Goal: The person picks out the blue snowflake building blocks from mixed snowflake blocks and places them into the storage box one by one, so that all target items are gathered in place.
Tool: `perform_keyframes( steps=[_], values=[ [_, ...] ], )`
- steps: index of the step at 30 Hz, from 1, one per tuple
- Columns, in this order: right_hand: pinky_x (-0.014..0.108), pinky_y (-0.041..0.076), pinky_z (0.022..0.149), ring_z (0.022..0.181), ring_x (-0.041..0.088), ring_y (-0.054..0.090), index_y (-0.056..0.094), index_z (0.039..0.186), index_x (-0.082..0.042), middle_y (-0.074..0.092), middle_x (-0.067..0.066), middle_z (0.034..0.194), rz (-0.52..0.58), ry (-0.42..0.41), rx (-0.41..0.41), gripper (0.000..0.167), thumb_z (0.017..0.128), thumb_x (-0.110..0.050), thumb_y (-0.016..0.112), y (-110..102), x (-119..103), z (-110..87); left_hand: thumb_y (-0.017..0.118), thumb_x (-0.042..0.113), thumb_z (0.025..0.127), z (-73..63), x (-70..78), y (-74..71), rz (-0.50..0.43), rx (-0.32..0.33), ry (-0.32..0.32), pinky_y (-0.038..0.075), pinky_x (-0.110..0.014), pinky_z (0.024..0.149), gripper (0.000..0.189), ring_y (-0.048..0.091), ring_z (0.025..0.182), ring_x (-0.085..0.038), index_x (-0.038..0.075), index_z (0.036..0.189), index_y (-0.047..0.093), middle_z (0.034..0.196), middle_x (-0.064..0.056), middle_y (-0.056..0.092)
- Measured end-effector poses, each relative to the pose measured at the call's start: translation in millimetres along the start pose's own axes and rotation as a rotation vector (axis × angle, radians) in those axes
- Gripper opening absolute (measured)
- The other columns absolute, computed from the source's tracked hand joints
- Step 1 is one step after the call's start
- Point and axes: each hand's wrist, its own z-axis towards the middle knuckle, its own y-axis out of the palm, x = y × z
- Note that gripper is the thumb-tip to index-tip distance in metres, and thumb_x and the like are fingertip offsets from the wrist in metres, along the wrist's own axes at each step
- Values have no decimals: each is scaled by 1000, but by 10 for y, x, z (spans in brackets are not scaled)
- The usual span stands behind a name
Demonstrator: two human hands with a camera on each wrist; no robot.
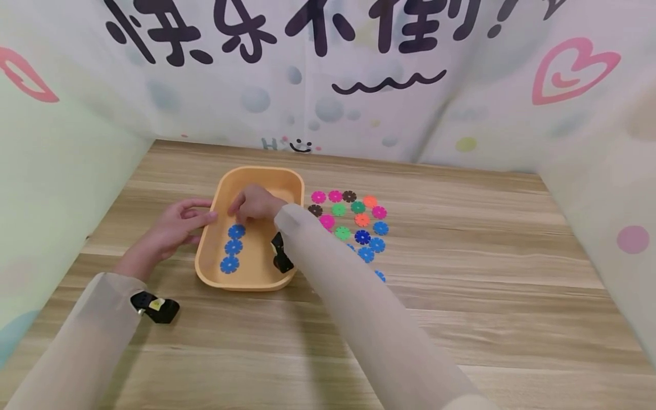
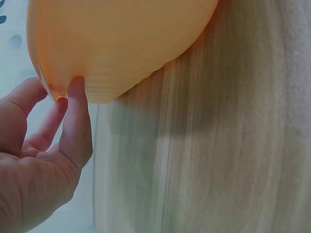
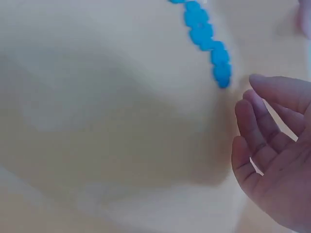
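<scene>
Lining up blue discs point(image 1: 233, 247) along the left side of the tray point(image 1: 258, 267) seems the step in hand: the left hand point(image 1: 174, 228) pinches its left rim, the right hand point(image 1: 254, 202), inside it, shows bent, parted fingers and nothing held, so next likely calls for another from the loose discs point(image 1: 366, 254) right of it.

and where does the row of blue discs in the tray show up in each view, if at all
Head: the blue discs sit left of centre, along the left side of the tray.
Left wrist: not in it.
Right wrist: at the top, right of centre, above and left of the right hand.
Shared landmark: the tray, at the top of the left wrist picture and under the discs in the other two.
</scene>
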Motion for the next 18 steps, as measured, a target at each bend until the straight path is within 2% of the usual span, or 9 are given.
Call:
perform_keyframes(
  steps=[2, 6, 9, 13, 16, 18],
  values=[
    [18, 48, 67, 80, 17, 56, 67, 106, -2, 63, 6, 95, -23, -28, 1, 24, 83, 1, 60, -68, -58, -37, 54, 33, 93, -2, 0, 5, -4, 1, 6, 53, -29, 72, 63, 58, 85, -3, -1, 139, 29, 128, -28, 41],
    [19, 47, 69, 82, 18, 56, 65, 110, -3, 62, 6, 104, -140, -86, -39, 25, 85, -5, 61, -251, -205, -129, 54, 34, 93, -13, 10, 15, 1, 4, 12, 54, -29, 71, 64, 58, 82, -1, -2, 139, 28, 128, -29, 40],
    [20, 48, 68, 79, 17, 57, 66, 109, -5, 62, 3, 102, -241, -126, -58, 24, 86, -12, 64, -389, -319, -230, 53, 33, 93, -24, 18, 18, -2, 6, 14, 54, -29, 71, 64, 58, 81, 0, -3, 139, 28, 129, -29, 40],
    [21, 48, 68, 78, 15, 58, 67, 103, -5, 64, 3, 95, -300, -218, -68, 19, 86, -14, 65, -559, -388, -454, 54, 32, 93, -13, 9, 19, -11, 6, 15, 54, -29, 71, 64, 59, 80, 0, -3, 139, 27, 128, -30, 40],
    [21, 48, 68, 79, 14, 57, 67, 100, -4, 64, 3, 91, -295, -282, -66, 17, 86, -11, 65, -665, -330, -690, 54, 32, 93, -6, -2, 22, -3, 8, 16, 54, -29, 70, 63, 59, 80, -1, -3, 139, 28, 128, -29, 40],
    [20, 48, 70, 81, 13, 57, 67, 100, -4, 63, 2, 92, -293, -297, -61, 17, 85, -11, 66, -730, -251, -864, 54, 31, 93, -7, -2, 24, 2, 12, 18, 54, -28, 69, 63, 60, 79, -1, -3, 138, 28, 127, -28, 42]
  ],
)
